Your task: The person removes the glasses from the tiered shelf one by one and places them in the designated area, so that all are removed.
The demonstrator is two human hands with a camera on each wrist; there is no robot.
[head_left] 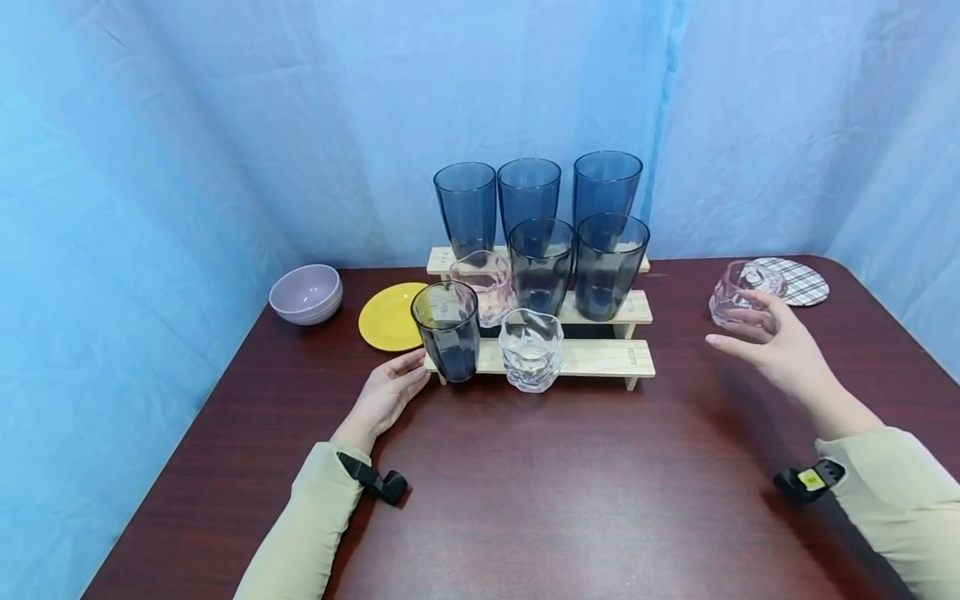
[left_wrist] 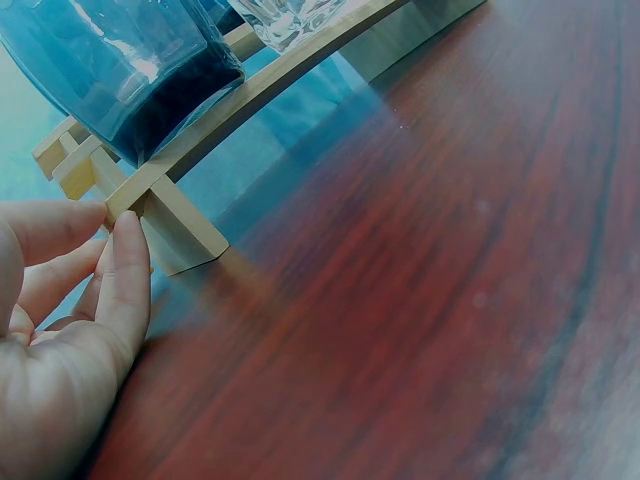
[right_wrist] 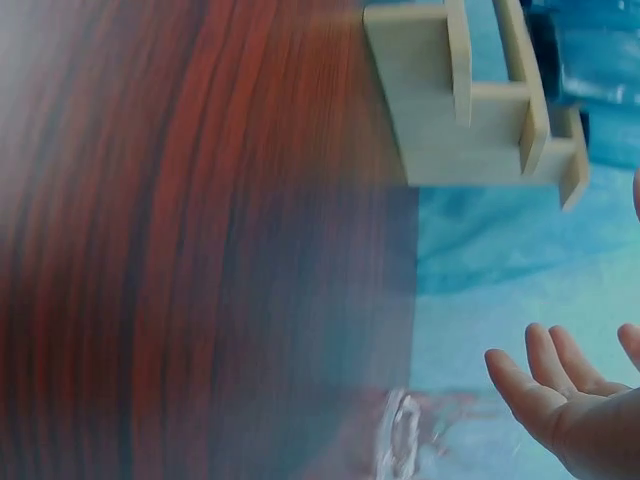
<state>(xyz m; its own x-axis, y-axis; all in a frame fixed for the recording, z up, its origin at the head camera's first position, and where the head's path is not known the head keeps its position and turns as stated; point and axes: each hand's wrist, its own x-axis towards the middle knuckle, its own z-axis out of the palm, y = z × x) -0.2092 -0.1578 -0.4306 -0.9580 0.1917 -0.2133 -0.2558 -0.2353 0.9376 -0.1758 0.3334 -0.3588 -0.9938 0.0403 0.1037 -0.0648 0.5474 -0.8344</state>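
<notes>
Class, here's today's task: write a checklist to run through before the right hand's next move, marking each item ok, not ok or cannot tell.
1. Wooden rack held: ok; the left hand pinches the front shelf's left end.
2. Right hand free: ok; fingers spread, curled round nothing.
3. Right hand touching the nearby pink glass: cannot tell; they overlap in the head view.
4. That pink glass on the rack: not ok; it is off to the right.
5. Space on the front shelf: ok; bare right of the clear glass.
</notes>
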